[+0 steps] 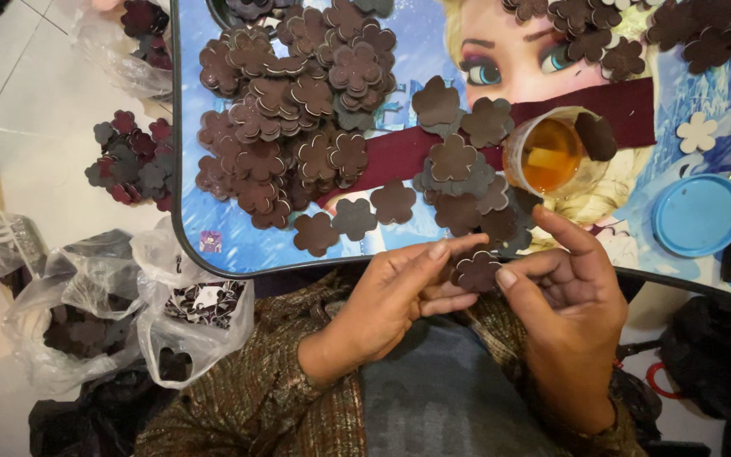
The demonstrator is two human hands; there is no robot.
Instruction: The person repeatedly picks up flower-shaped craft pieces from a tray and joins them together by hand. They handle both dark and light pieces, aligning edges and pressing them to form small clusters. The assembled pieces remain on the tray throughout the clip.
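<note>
The person holds a dark brown flower-shaped cutout (477, 271) between both hands, just below the near edge of the bench (213, 216) and above the lap. The piece is flat, with rounded petals and a paler line along its edge; a second layer seems to lie beneath it, though that cannot be told for sure. The left hand (391, 296) lies palm up, its fingers stretched along the piece's upper and left side and touching it. The right hand (573, 283) pinches the piece's right edge between thumb and a curled finger, while its forefinger points up toward the bench. On the bench, whose top bears a blue cartoon picture, a large heap of like brown flowers (289, 110) lies at the left, a smaller cluster (458, 182) sits just above the hands, and more (628, 30) lie at the far right. A round clear cup (552, 156) stands near the cluster, holding amber liquid, with a dark oval piece leaning at its rim. A blue round lid (698, 214) lies to its right. On the floor at the left, clear plastic bags (129, 296) hold more dark cutouts, and a loose pile (133, 161) lies beside the bench.
</note>
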